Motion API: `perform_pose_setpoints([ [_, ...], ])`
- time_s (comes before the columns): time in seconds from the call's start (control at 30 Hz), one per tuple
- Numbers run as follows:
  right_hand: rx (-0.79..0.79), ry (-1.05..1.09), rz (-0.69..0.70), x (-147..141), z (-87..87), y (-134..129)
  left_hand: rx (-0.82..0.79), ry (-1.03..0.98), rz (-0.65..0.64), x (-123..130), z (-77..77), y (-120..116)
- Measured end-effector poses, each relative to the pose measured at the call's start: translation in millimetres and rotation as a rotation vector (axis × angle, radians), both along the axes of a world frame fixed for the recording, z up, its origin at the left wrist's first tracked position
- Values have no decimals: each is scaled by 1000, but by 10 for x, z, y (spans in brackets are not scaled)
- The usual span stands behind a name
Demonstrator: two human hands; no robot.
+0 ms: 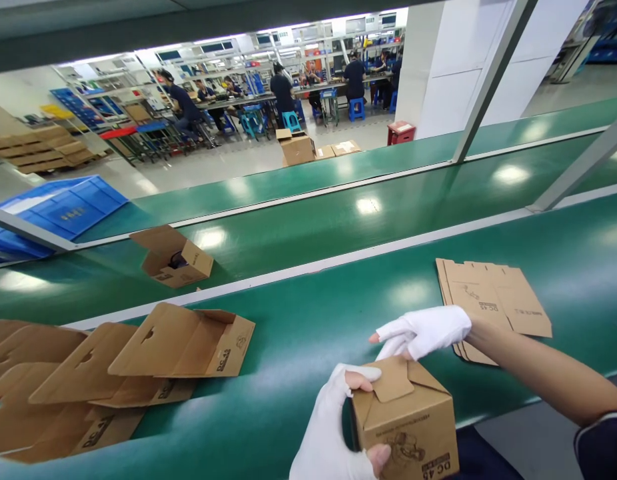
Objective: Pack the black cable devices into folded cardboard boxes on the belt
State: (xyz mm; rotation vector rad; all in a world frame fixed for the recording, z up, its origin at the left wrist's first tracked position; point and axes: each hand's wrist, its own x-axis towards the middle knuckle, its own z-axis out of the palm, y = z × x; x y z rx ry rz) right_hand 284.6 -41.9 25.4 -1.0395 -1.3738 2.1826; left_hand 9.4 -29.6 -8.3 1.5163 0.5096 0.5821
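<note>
a brown cardboard carton [413,420] printed "dc 45" with a line drawing sits at the near edge of the green table [248,427], in front of the person, a rounded tab [394,380] lying across its top. both hands wear white gloves that leave some fingertips bare. the left hand [323,427] is curled firmly around the carton's left side, one fingertip on the top and another on the printed face. the right hand [423,333] is at the far top edge, fingers partly bent; i cannot tell whether it grips anything.

beyond the right forearm, flattened cartons [488,297] of the same print lie stacked, partly covered by the arm. to the left, opened cartons [228,347] lie overlapping, flaps raised. past a pale rail [298,271], another open carton [196,263] stands on the middle green lane [298,227] with a dark item [177,260] inside. blue bins [83,207] lean at the far left.

further off, boxes [297,148] rest near a red stool [401,133], wooden pallets [38,148] are stacked at left, and people in dark tops work along a bench line.
</note>
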Motion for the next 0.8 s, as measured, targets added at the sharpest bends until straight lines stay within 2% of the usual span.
perform_pose_setpoints([
  [0.13,193,-543,257,-158,227,159,53,-31,-54,41,32,41],
  [0.3,391,-815,475,-444,375,166,68,7,-111,111,107,66],
  [0.43,519,-1074,455,-514,433,62,27,-20,-130,130,96,107],
  [0.5,628,-1116,330,-450,458,17,1,-22,-105,102,83,198],
  [0.6,959,-1148,-68,-324,539,-59,-61,38,93,39,52,441],
  [0.63,1095,-1117,-165,-306,579,-91,-115,29,200,25,38,538],
  [0.67,1230,-1064,-191,-311,620,-125,-197,-3,319,20,23,634],
  [0.73,1459,-919,-64,-389,680,-191,-438,-113,528,37,-5,800],
  [0.8,1601,-844,130,-527,682,-232,-650,-204,617,83,-25,905],
])
